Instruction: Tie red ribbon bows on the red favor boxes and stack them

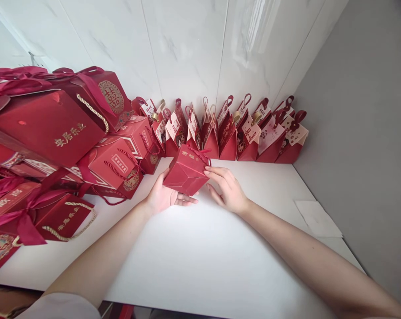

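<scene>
A small red gift box [187, 173] with gold lettering and a twisted red cord is held above the white table, tilted so its folded underside faces me. My left hand [165, 195] supports it from the left and below, thumb along its side and fingers stretched beneath. On the right, the fingertips of my right hand [227, 188] touch the box's edge near the cord; the fingers are bent, with the thumb apart below. The far side of the box is hidden.
Larger red gift boxes [48, 124] with ribbons and rope handles are stacked at the left. Several small peaked boxes [250, 137] with ribbon loops line the white tiled wall [187, 48]. White paper [318, 218] lies by the grey wall [363, 146] on the right of the table [200, 257].
</scene>
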{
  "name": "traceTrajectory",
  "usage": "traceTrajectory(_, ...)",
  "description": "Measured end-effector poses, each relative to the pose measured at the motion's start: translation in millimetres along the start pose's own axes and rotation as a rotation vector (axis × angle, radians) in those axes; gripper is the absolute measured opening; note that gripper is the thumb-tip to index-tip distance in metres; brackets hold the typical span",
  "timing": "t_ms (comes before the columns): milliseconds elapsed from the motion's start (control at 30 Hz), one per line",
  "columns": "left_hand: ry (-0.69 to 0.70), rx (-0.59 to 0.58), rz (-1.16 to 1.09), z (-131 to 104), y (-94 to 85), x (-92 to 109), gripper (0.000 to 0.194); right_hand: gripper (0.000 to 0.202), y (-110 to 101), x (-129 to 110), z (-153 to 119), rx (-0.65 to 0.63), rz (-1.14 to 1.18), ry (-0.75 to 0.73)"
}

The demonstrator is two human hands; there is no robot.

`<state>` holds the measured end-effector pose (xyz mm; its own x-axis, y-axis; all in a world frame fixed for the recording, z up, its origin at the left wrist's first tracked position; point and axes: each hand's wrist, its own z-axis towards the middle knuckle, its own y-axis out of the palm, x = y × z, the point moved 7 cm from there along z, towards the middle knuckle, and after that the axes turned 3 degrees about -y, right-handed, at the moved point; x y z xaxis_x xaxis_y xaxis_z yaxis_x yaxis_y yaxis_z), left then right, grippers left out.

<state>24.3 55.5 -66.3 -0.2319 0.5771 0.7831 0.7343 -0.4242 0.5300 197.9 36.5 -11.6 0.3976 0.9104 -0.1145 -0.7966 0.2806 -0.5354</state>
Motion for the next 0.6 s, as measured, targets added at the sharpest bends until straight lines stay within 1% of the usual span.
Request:
traceTrajectory(100,-0.024,-0.056,0.01,-0.8,1.7,-1.8,0.089,0.06,-0.7,2.8,-0.2,0.003,0.008,0.026)
traceTrajectory(200,-0.052,-0.067,0.005,-1.8,3.5,-3.7,0.092,0.06,-0.1,3.6,-1.2,-0.003,0.008,0.032)
traceTrajectory(400,-0.059,-0.025,-0.005,-3.1,6.5,-3.6,0.09,0.058,2.7,6.2,-3.1,-0.036,0.01,0.06)
traceTrajectory(600,-0.056,0.026,-0.019,-3.2,2.1,-4.8,0.084,0.056,3.3,7.1,-3.2,-0.062,0.007,0.073)
